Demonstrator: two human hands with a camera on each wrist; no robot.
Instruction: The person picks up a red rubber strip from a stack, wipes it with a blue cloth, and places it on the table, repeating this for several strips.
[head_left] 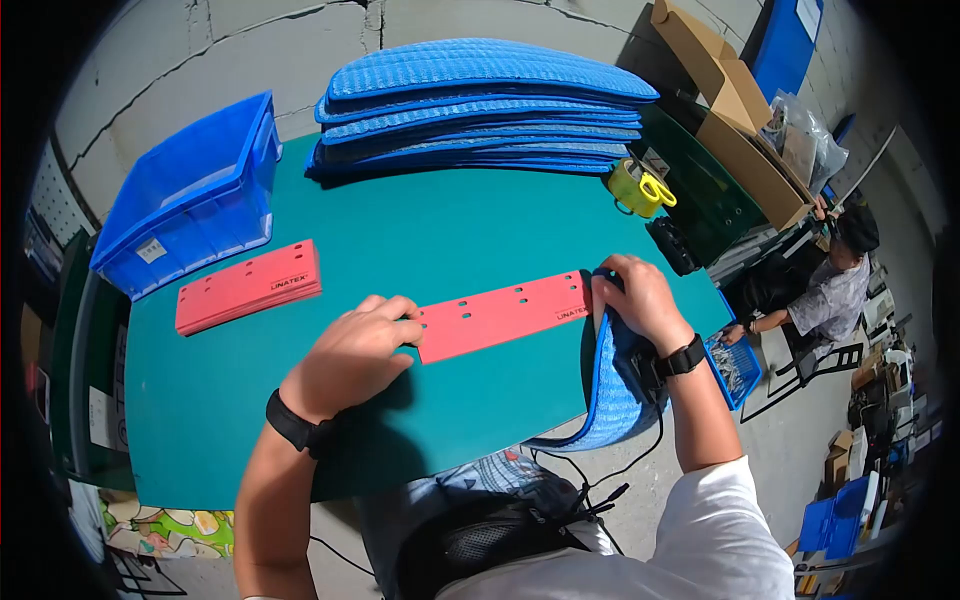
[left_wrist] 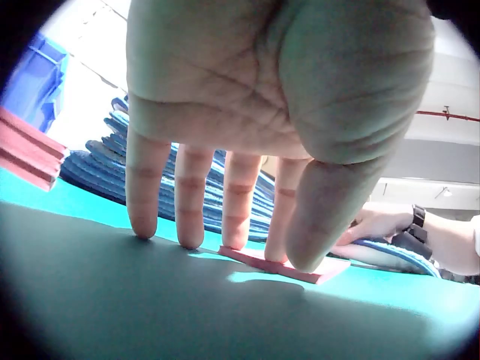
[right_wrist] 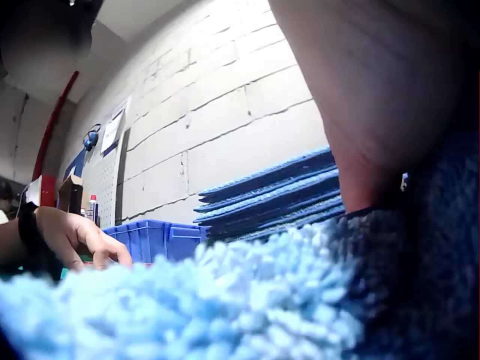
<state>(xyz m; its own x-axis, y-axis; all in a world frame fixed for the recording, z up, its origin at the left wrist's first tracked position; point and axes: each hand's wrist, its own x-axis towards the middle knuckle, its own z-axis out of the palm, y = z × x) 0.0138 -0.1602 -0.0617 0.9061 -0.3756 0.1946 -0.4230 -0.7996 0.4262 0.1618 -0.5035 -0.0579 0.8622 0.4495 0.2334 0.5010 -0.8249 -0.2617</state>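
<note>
My left hand (head_left: 355, 350) touches the left end of a red rubber strip (head_left: 505, 318) printed LINATEX and punched with several holes. Its fingers reach down nearly straight in the left wrist view, with fingertips on the strip and the green tabletop. At the strip's right end, my right hand (head_left: 645, 300) pinches the end of a blue mop pad (head_left: 620, 395). The pad curves down over the front table edge, fluffy side outward. That fluffy pile (right_wrist: 247, 292) fills the lower right wrist view, hiding the right fingertips there.
A stack of blue mop pads (head_left: 480, 115) lies at the back of the green table (head_left: 460, 225). Left are a blue bin (head_left: 190, 215) and a pile of red strips (head_left: 250, 287). Yellow scissors (head_left: 652, 188) lie back right. Another person (head_left: 830, 290) sits beyond the table.
</note>
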